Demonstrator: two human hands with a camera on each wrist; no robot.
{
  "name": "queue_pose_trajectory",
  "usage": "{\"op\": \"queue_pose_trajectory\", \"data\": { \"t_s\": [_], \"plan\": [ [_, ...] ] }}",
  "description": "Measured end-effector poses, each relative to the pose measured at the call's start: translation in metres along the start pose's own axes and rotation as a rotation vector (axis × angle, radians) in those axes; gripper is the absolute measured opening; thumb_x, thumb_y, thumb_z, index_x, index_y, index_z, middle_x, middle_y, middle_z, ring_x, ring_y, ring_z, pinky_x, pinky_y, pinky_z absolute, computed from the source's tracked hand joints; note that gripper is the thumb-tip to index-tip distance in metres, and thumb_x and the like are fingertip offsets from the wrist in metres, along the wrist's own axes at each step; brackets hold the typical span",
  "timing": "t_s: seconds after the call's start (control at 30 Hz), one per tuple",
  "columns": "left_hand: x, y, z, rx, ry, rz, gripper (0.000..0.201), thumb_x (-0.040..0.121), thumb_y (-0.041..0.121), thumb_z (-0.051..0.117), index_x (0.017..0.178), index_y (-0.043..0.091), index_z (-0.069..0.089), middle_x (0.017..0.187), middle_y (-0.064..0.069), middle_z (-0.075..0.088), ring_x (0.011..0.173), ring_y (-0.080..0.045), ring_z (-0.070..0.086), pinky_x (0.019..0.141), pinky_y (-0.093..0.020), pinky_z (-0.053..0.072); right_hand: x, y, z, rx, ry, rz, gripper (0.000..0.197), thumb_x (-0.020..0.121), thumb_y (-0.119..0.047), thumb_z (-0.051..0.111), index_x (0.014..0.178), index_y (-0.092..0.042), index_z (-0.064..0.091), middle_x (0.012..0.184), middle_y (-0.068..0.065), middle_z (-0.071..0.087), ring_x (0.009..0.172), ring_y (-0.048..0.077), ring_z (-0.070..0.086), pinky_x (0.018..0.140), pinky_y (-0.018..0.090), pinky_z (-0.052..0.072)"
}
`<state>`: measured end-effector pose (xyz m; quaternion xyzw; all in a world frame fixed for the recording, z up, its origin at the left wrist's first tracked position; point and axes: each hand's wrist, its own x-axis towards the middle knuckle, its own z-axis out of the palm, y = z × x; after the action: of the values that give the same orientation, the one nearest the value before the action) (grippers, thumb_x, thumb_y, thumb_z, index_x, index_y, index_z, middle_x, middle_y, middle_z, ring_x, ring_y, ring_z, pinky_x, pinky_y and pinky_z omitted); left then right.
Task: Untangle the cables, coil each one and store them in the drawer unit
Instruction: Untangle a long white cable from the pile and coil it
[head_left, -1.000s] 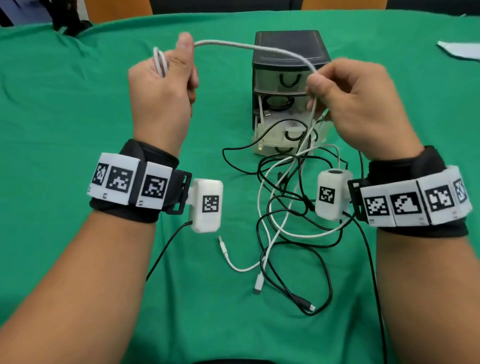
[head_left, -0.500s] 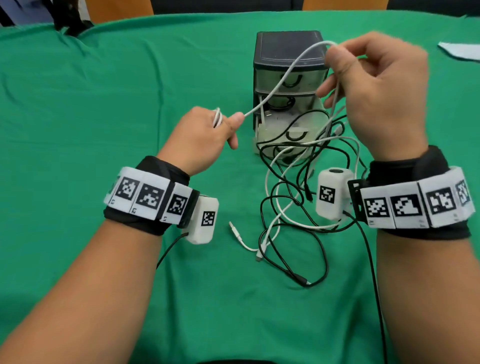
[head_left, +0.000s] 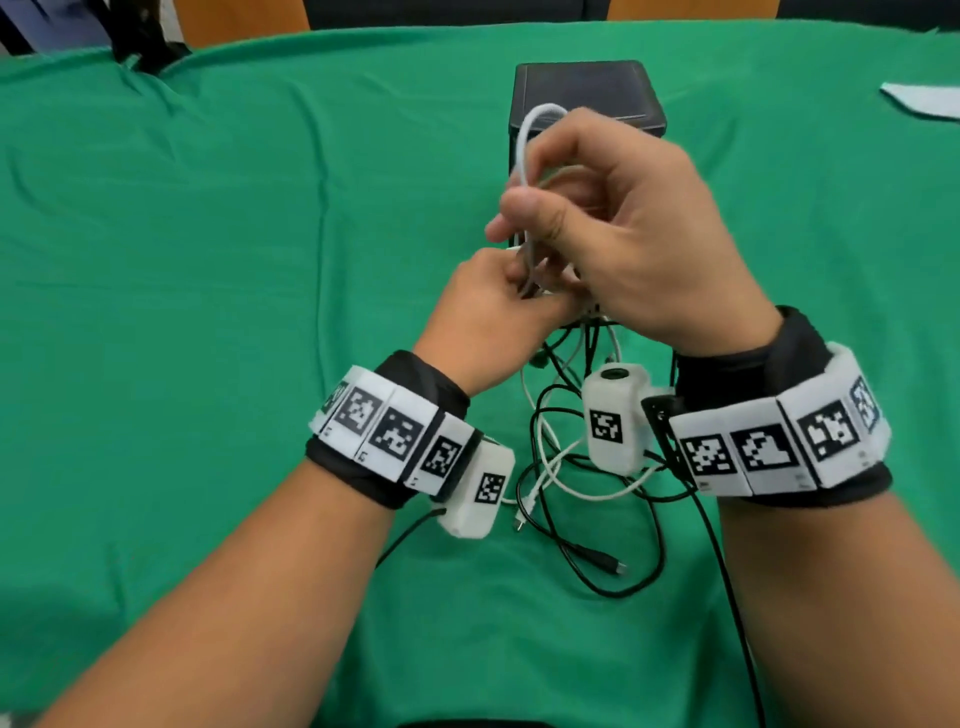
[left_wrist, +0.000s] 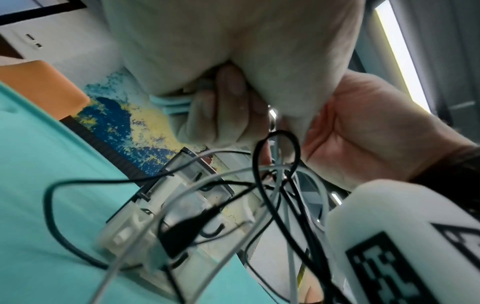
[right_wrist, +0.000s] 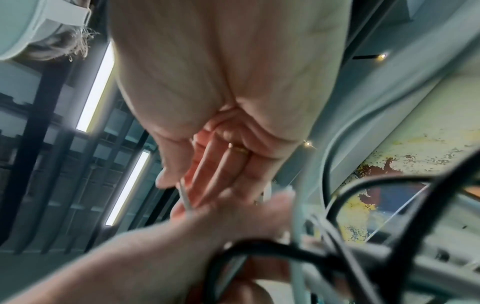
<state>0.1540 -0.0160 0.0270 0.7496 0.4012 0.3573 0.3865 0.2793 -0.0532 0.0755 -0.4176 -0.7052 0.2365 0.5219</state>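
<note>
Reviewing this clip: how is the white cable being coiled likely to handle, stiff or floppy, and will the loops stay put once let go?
The white cable probably bends easily yet springs a little: it arches in a smooth loop above the right hand. The loops would likely loosen if released, since the left hand pinches them together. It looks light, though its tail trails into the black cables and may drag them.

Office: ceiling strip lights (right_wrist: 94, 88), green-clothed table (head_left: 208, 260).

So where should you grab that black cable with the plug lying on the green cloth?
Probably by the black plug at its free end, coming from above. That end lies flat on the green tablecloth, clear of the tangle of cables, so fingers could likely pinch it without snagging other loops.
</note>
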Motion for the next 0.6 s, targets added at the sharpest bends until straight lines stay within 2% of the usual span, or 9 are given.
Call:
{"op": "queue_pose_trajectory", "data": {
  "t_s": [0.07, 0.13, 0.17, 0.23, 0.33, 0.43, 0.5, 0.53, 0.6],
  "plan": [
    [0.003, -0.004, -0.001, -0.05, 0.073, 0.049, 0.025, 0.073, 0.029, 0.062, 0.081, 0.007, 0.069, 0.077, -0.011, 0.07, 0.069, -0.018, 0.06, 0.067, -0.041, 0.053, -0.001, 0.0, 0.003, 0.026, -0.074, -0.029, 0.022, 0.09, -0.004, 0.068, 0.109, -0.005, 0.057, 0.102, 0.007, 0.069, 0.09, 0.017, 0.072, 0.08, 0.034, 0.058],
    [0.006, -0.007, -0.005, -0.082, 0.112, 0.103, 0.018, 0.078, 0.02, 0.058, 0.086, 0.014, 0.072, 0.089, -0.011, 0.074, 0.083, -0.025, 0.068, 0.074, -0.044, 0.055, -0.001, 0.002, 0.005, 0.036, -0.14, -0.025, 0.042, 0.087, 0.005, 0.067, 0.126, -0.002, 0.053, 0.111, 0.001, 0.065, 0.101, 0.015, 0.068, 0.092, 0.032, 0.054],
    [0.005, -0.006, -0.007, -0.083, 0.133, 0.109, 0.018, 0.078, 0.017, 0.054, 0.079, 0.019, 0.072, 0.083, -0.004, 0.074, 0.078, -0.021, 0.066, 0.068, -0.038, 0.054, -0.001, 0.003, 0.006, 0.018, -0.155, -0.021, 0.051, 0.086, 0.006, 0.067, 0.133, -0.005, 0.05, 0.112, -0.001, 0.064, 0.105, 0.015, 0.067, 0.096, 0.03, 0.052],
    [0.004, -0.005, -0.007, -0.094, 0.151, 0.099, 0.026, 0.077, 0.012, 0.048, 0.062, 0.026, 0.064, 0.062, 0.011, 0.064, 0.06, -0.004, 0.05, 0.053, -0.029, 0.042, -0.001, 0.005, 0.009, -0.024, -0.153, -0.012, 0.06, 0.087, 0.004, 0.067, 0.141, -0.012, 0.045, 0.112, 0.004, 0.066, 0.11, 0.015, 0.065, 0.1, 0.03, 0.05],
    [0.005, -0.009, -0.004, -0.14, 0.201, -0.004, 0.036, 0.082, 0.023, 0.049, 0.047, 0.029, 0.057, 0.046, 0.013, 0.045, 0.047, -0.005, 0.035, 0.046, -0.032, 0.028, -0.001, 0.008, 0.011, 0.031, -0.029, -0.005, 0.053, 0.085, 0.006, 0.067, 0.133, -0.011, 0.053, 0.107, 0.009, 0.069, 0.107, 0.016, 0.067, 0.098, 0.034, 0.053],
    [0.008, -0.012, -0.011, -0.303, 0.284, -0.068, 0.039, 0.089, 0.036, 0.053, 0.051, 0.027, 0.051, 0.046, 0.013, 0.032, 0.044, -0.009, 0.026, 0.046, -0.027, 0.019, 0.0, 0.016, 0.007, -0.038, 0.057, 0.005, 0.026, 0.085, -0.013, 0.075, 0.108, -0.015, 0.065, 0.1, -0.003, 0.07, 0.098, 0.012, 0.068, 0.091, 0.042, 0.055],
    [0.01, -0.011, -0.016, -0.371, 0.281, -0.048, 0.03, 0.093, 0.029, 0.054, 0.063, 0.023, 0.056, 0.045, 0.015, 0.033, 0.041, -0.006, 0.027, 0.044, -0.024, 0.021, 0.001, 0.022, 0.004, -0.15, -0.028, 0.073, 0.034, 0.082, -0.024, 0.079, 0.108, -0.019, 0.058, 0.108, -0.007, 0.067, 0.102, 0.005, 0.064, 0.09, 0.038, 0.053],
    [0.01, -0.01, -0.017, -0.379, 0.282, -0.041, 0.026, 0.094, 0.025, 0.053, 0.07, 0.016, 0.061, 0.044, 0.015, 0.034, 0.041, -0.005, 0.028, 0.042, -0.023, 0.023, 0.0, 0.025, 0.003, -0.161, -0.085, 0.11, 0.041, 0.08, -0.025, 0.08, 0.111, -0.018, 0.054, 0.114, -0.007, 0.065, 0.099, 0.003, 0.063, 0.087, 0.034, 0.053],
    [0.009, -0.009, -0.017, -0.383, 0.3, -0.048, 0.022, 0.094, 0.02, 0.052, 0.081, 0.012, 0.067, 0.043, 0.016, 0.031, 0.041, -0.004, 0.027, 0.043, -0.022, 0.022, 0.0, 0.028, 0.001, -0.165, -0.157, 0.182, 0.05, 0.078, -0.023, 0.083, 0.114, -0.017, 0.049, 0.123, -0.008, 0.061, 0.08, 0.011, 0.063, 0.079, 0.034, 0.055]
  ]
}}
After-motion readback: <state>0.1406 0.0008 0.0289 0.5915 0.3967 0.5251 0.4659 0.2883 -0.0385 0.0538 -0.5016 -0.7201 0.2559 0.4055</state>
